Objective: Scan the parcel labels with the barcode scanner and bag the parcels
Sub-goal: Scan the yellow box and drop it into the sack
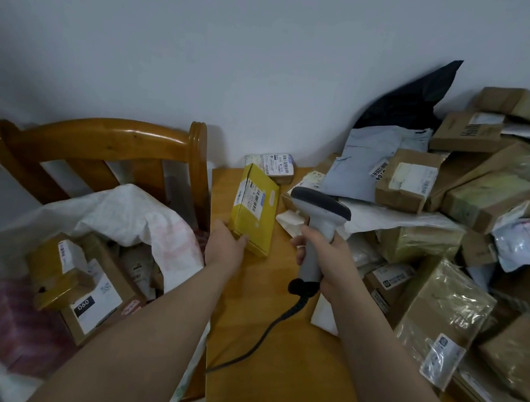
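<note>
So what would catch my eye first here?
Probably the yellow parcel at the centre, held tilted over the wooden table by the left hand, with the grey barcode scanner in the right hand beside it. Then the big heap of brown parcels filling the right side, and the white sack of boxes at lower left.

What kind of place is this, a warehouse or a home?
Probably a room in a home, used for sorting parcels: a wooden chair beside a wooden table, a heap of parcels on it, a white sack of boxes.
</note>
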